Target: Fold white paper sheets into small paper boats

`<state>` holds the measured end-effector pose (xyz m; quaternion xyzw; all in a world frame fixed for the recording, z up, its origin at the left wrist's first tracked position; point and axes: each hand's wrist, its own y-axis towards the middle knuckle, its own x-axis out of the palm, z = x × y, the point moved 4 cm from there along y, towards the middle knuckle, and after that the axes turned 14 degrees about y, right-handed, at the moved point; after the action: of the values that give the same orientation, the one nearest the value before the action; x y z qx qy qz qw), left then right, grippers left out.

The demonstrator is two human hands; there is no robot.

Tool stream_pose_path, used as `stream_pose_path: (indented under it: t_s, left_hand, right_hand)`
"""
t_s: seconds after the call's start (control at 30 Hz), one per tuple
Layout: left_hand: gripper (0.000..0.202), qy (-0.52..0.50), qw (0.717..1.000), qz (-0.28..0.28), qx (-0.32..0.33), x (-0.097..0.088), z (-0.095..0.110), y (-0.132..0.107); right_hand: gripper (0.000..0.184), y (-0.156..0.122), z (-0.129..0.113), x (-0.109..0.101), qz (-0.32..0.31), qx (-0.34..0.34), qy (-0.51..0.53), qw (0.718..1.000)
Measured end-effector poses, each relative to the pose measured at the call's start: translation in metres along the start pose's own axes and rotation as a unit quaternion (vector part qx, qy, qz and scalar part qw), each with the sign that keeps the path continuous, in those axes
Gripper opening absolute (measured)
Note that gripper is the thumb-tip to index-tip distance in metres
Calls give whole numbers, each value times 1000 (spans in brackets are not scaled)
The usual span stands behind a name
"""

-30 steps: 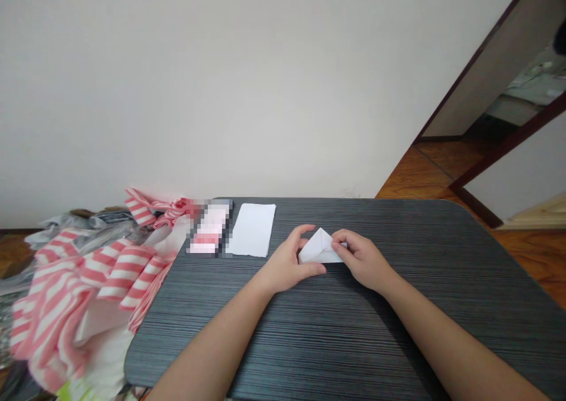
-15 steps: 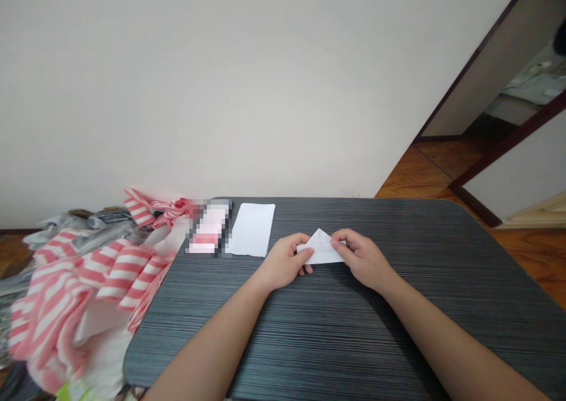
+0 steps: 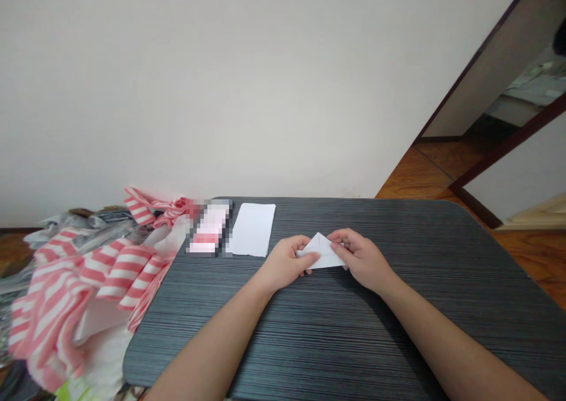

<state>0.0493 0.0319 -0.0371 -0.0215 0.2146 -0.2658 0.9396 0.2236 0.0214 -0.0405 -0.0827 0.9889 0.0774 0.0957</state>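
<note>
The folded white paper triangle (image 3: 324, 250) has tilted slightly, its peak dipping, pinched between the closed fingers of the left hand (image 3: 287, 263) and right hand (image 3: 360, 259), near the middle of the dark table (image 3: 309, 342), just right of a flat white sheet (image 3: 253, 230)

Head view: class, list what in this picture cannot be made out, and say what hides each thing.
Head view:
Folded paper: its ends and folds are partly covered by the left hand and right hand.
Pink item: blurred by pixelation, so its kind cannot be told.
Striped cloth: cut off by the left and bottom edges.
Dark object: cut off by the right edge, too little shows to name it.
</note>
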Motion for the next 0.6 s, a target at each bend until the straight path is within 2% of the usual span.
stream_pose_path:
  t_s: [0.17,0.4,0.6]
  left_hand:
    - [23,17,1000,-3,-4,0,-3,0]
    - [26,20,1000,10,-4,0,-5,-1]
    - [24,21,1000,5,12,1,-2,-1]
  right_hand:
    - [19,-1,4,3,-13,26,34,999]
    - [33,-1,4,6,-51,52,75,995]
    - [18,0,-6,8,-82,50,40,995]
